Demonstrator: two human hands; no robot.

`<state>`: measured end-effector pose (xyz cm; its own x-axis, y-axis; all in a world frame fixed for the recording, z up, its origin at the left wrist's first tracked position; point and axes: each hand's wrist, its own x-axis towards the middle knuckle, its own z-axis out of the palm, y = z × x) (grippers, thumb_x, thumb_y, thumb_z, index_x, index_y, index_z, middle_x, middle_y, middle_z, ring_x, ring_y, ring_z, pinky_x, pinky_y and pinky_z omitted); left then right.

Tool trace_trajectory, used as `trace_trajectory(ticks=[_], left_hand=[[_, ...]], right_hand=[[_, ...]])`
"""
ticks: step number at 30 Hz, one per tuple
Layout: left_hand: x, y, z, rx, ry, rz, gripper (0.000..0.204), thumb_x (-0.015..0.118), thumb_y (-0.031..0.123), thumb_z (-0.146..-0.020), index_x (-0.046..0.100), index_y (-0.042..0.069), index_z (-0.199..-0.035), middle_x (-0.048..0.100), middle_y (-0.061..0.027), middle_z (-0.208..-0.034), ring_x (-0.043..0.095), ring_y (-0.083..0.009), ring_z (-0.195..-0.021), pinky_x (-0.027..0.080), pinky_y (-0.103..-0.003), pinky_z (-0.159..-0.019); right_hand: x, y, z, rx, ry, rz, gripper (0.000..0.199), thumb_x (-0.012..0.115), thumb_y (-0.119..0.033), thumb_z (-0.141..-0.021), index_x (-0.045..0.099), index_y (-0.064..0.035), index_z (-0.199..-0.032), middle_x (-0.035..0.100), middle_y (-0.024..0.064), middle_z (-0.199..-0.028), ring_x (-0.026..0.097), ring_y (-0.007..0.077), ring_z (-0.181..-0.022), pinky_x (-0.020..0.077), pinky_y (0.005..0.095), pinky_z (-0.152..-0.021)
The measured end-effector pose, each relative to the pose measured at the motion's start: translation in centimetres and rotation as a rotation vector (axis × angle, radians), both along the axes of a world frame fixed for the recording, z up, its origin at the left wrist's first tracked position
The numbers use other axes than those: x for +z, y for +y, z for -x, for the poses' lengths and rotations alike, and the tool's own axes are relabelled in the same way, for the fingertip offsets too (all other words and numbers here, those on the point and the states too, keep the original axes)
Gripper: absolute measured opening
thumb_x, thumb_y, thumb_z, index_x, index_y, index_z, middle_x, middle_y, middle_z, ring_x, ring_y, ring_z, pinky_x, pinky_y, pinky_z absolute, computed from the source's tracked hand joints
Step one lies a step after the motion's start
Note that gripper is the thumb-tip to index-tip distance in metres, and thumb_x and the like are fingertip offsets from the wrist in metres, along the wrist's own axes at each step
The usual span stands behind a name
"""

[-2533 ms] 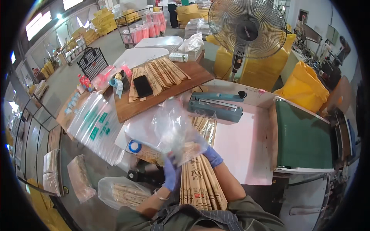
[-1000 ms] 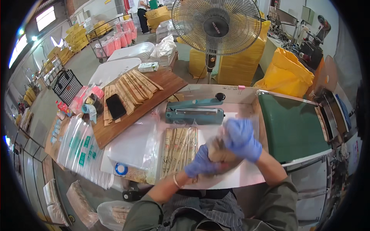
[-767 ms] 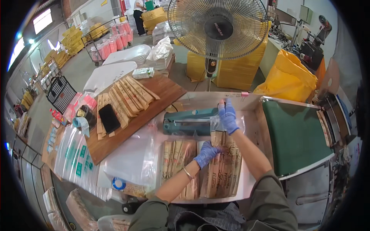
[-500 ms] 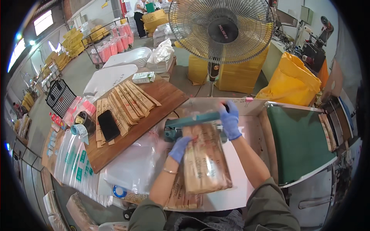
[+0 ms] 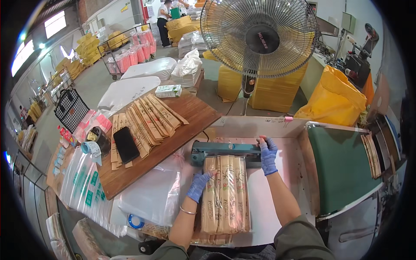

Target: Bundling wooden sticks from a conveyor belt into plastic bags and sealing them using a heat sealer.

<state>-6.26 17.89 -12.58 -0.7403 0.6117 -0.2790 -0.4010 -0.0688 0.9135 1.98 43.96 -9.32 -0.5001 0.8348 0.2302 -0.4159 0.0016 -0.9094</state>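
Note:
A clear plastic bag packed with brown paper sleeves [image 5: 226,195] lies in front of me, its far end against a teal bar-type heat sealer [image 5: 225,148]. My left hand [image 5: 199,184], in a blue glove with bare fingertips, grips the pack's left edge, thumb on top. At the right end of the sealer's long arm, my right hand [image 5: 268,156] in a matching glove has its fingers curled on the arm's tip. The arm is lowered over the bag's far end. More brown sleeves [image 5: 212,238] show beneath the pack's near edge.
Left, a tilted wooden board [image 5: 173,143] carries fanned brown sleeves [image 5: 151,117] and a black phone [image 5: 126,144]. Clear plastic bags [image 5: 149,195] lie below it. A standing fan [image 5: 260,39] rises beyond the white-walled work tray [image 5: 260,123]. A green surface [image 5: 342,169] adjoins on the right.
The sealer's arm has come down, with my right hand lower at its end. The pack, tilted and blurred before, now lies flatter and straighter against the sealer, my left hand still on it.

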Motion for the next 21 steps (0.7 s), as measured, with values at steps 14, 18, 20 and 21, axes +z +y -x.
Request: trace_trajectory(ticks=[14, 18, 20, 21], left_hand=[[2.5, -8.9, -14.0, -0.014, 0.183, 0.112, 0.092, 0.076, 0.029, -0.066, 0.025, -0.002, -0.137, 0.039, -0.0147, -0.133, 0.039, -0.0235, -0.121, 0.033, -0.034, -0.1], [4.4, -14.7, -26.2, 0.071, -0.253, -0.072, 0.085, 0.073, 0.022, -0.069, 0.026, -0.001, -0.136, 0.038, -0.0092, -0.133, 0.034, -0.0195, -0.123, 0.029, -0.032, -0.103], [4.5, -16.1, -29.6, 0.026, -0.192, -0.045, 0.094, 0.076, 0.028, -0.069, 0.019, 0.001, -0.138, 0.035, -0.0089, -0.135, 0.031, -0.0196, -0.125, 0.026, -0.033, -0.104], [5.2, -16.6, -30.6, -0.008, -0.181, -0.069, 0.097, 0.077, 0.029, -0.068, 0.017, 0.002, -0.139, 0.033, -0.0086, -0.136, 0.03, -0.0195, -0.125, 0.025, -0.033, -0.104]], right_hand=[[-1.2, -19.9, -18.3, 0.427, -0.415, 0.382, 0.05, 0.058, -0.019, -0.084, 0.04, 0.0028, -0.125, 0.05, 0.0141, -0.117, 0.049, 0.0205, -0.102, 0.0398, 0.0309, -0.09], [0.9, -22.3, -29.6, 0.65, -0.574, 0.495, 0.066, 0.065, -0.011, -0.077, 0.028, 0.0007, -0.13, 0.05, 0.0137, -0.111, 0.05, 0.0217, -0.102, 0.0418, 0.0318, -0.088], [-4.6, -21.1, -33.0, 0.774, -0.652, 0.056, 0.068, 0.066, -0.015, -0.075, 0.029, 0.0013, -0.13, 0.051, 0.0135, -0.113, 0.051, 0.0224, -0.101, 0.0426, 0.0311, -0.086], [-7.3, -21.0, -34.7, 0.777, -0.585, -0.387, 0.07, 0.066, -0.016, -0.073, 0.03, 0.0017, -0.13, 0.051, 0.0131, -0.114, 0.052, 0.0225, -0.1, 0.0431, 0.0309, -0.085]])
